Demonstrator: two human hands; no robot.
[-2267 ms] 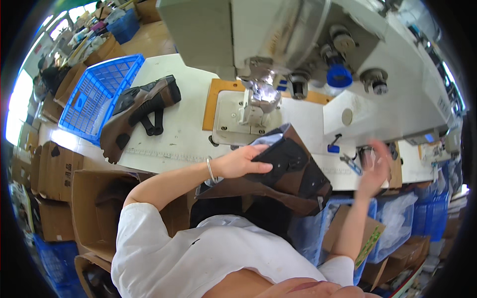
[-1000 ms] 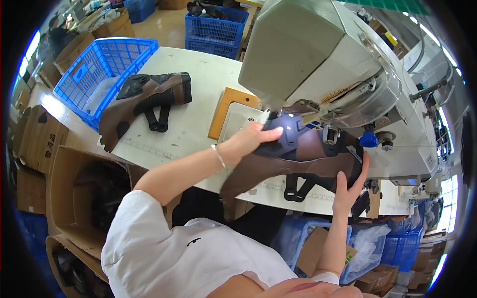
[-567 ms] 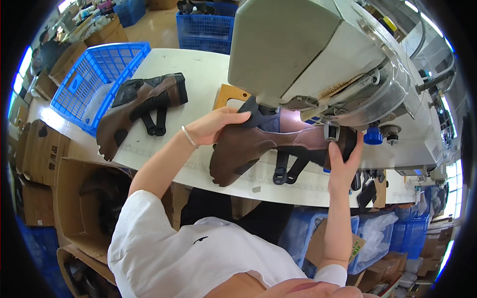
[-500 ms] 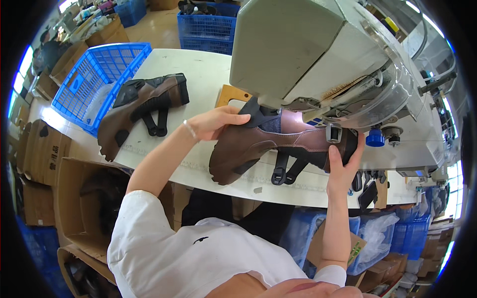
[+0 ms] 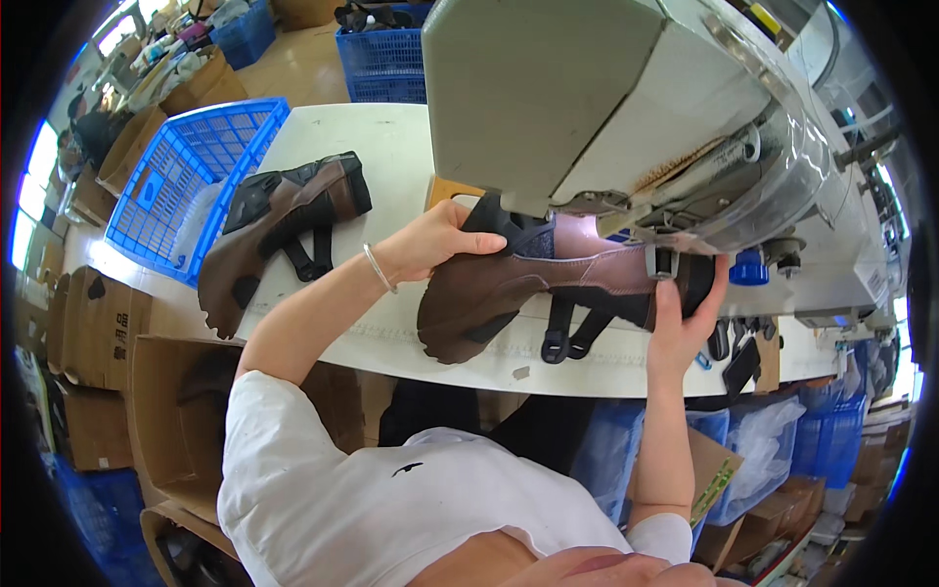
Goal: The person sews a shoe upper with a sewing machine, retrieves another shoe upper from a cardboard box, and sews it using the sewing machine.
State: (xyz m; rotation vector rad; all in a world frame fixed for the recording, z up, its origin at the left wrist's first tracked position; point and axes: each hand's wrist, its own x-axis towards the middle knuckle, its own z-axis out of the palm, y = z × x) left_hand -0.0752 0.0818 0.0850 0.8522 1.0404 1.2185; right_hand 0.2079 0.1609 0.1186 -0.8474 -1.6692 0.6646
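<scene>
The left hand (image 5: 437, 241) and right hand (image 5: 679, 338) hold a brown upper (image 5: 477, 298) between their fingers under the sewing machine (image 5: 533, 98), apparently unfinished; a similar upper (image 5: 286, 221) lies apart.

The boot upper (image 5: 479, 303) is matt and leather-like, with a woven, cloth-like lining (image 5: 536, 243). The sewing machine (image 5: 528, 88) is smooth and painted; its clear plastic guard (image 5: 787, 171) is glossy. The surface (image 5: 386, 132) is smooth, the crate (image 5: 142, 245) moulded plastic, the carton (image 5: 161, 411) matt cardboard, the bracelet (image 5: 373, 260) shiny metal.
</scene>
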